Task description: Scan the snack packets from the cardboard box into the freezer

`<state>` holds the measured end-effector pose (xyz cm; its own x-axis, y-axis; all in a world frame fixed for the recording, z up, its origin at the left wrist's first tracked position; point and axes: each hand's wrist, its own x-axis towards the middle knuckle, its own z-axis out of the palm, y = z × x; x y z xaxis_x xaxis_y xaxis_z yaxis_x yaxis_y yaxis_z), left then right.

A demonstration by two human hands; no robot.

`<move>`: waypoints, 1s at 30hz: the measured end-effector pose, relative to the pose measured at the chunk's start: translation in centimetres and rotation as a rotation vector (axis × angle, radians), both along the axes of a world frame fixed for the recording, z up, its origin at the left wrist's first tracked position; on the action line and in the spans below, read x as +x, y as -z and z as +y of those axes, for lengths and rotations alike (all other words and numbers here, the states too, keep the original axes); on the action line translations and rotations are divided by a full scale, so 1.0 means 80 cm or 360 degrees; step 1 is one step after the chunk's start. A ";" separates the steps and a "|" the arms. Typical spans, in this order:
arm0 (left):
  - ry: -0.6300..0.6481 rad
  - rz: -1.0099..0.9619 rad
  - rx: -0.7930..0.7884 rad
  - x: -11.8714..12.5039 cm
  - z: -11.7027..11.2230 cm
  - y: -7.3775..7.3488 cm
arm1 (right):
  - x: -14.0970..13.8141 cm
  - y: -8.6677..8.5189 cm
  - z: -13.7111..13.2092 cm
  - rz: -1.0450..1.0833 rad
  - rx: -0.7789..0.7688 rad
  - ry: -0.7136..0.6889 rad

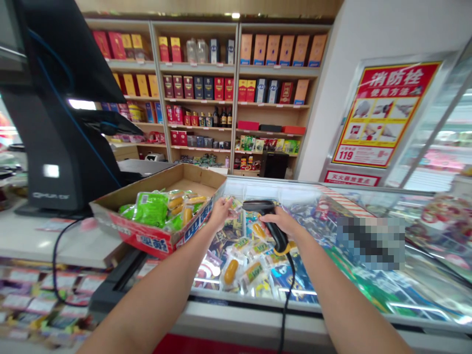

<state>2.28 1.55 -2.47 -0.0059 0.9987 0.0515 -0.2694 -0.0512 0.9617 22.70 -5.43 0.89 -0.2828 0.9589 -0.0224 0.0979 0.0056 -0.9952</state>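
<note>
My right hand (282, 221) is wrapped round the grip of a black barcode scanner (275, 233), whose head points left and whose cable hangs down in front. Close to the scanner's head, my left hand (221, 212) has its fingers closed on a small clear snack packet (235, 204), its contents blurred. Below both hands, on the glass top, lie several clear packets of yellow sausage-shaped snacks (231, 272). Left of my left hand stands an open cardboard box (147, 236) holding green packets (150, 209) and more yellow snack packets (187, 216).
A black checkout terminal (66, 137) stands on the white counter (73, 243) at left. The glass-topped case (295, 305) stretches to the right, with colourful packages under the glass. Shelves of boxes and bottles (199, 69) line the back wall, beside a red poster (385, 113).
</note>
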 end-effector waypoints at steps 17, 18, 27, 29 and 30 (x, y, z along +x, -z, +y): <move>-0.0214 0.0321 0.0370 -0.005 0.015 0.011 | 0.005 -0.006 -0.009 -0.0226 0.0110 -0.0129; -0.0233 0.0325 0.0390 -0.005 0.015 0.011 | 0.005 -0.007 -0.010 -0.0218 0.0106 -0.0130; -0.0133 0.0452 0.0304 -0.002 0.003 0.004 | 0.007 -0.002 -0.006 -0.0141 0.0107 -0.0103; -0.0256 0.0605 0.0468 -0.001 -0.005 0.002 | 0.006 -0.001 -0.006 -0.0065 0.0108 -0.0086; -0.0326 0.0703 0.0562 0.000 -0.010 0.000 | 0.004 -0.001 -0.006 -0.0030 0.0101 -0.0076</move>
<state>2.24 0.75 -2.47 -0.0990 0.9016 0.4211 0.2007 -0.3964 0.8959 23.03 -5.88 1.00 -0.3284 0.9440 0.0322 0.1145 0.0736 -0.9907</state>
